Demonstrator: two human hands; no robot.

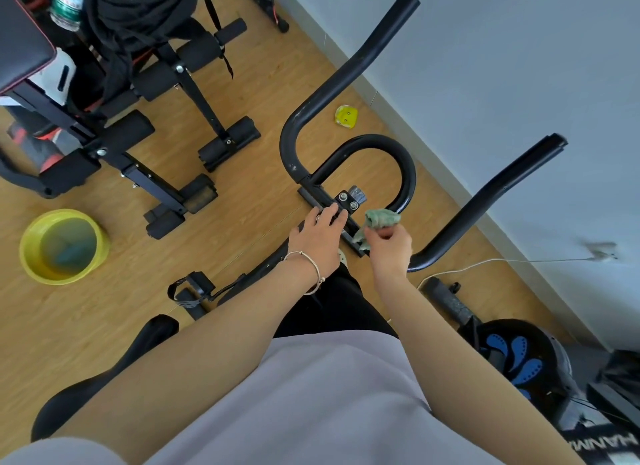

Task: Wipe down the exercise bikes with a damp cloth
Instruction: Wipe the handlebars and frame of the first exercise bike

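1. The right hand (389,250) grips a green cloth (381,218). Its fingers (382,234) are curled round the bunched-up cloth, which sticks out just past the fingertips.
2. The left hand (320,236) rests on the flat middle bar (313,198) of the bike (256,270). Its fingers (334,215) lie mostly straight and hold nothing. They touch the bar just beside a bracket (349,201) with two bolts.
3. The cloth is just to the right of the left fingers, close to the round loop (401,153) of the handlebar. I cannot tell if it touches the loop.
4. I think the step now is wiping the middle of the handlebar. To do it well, open the cloth out so more of it touches. Press it flat and rub along the bar, then go round the bolts, where dirt can hide. The left hand can hold the bike steady.
5. The two long handles (346,73) reach far beyond the fingers, toward the wall. They will need a wipe too.
6. The bumpy bracket and bolts sit right by the fingers, and the cloth may snag there.
7. Far to the left of the fingers, a yellow bowl (24,246) of water sits on the floor, good for wetting the cloth again. A black workout bench (138,125) stands beyond it. A white cord (485,262) lies on the floor to the right of the right fingers.
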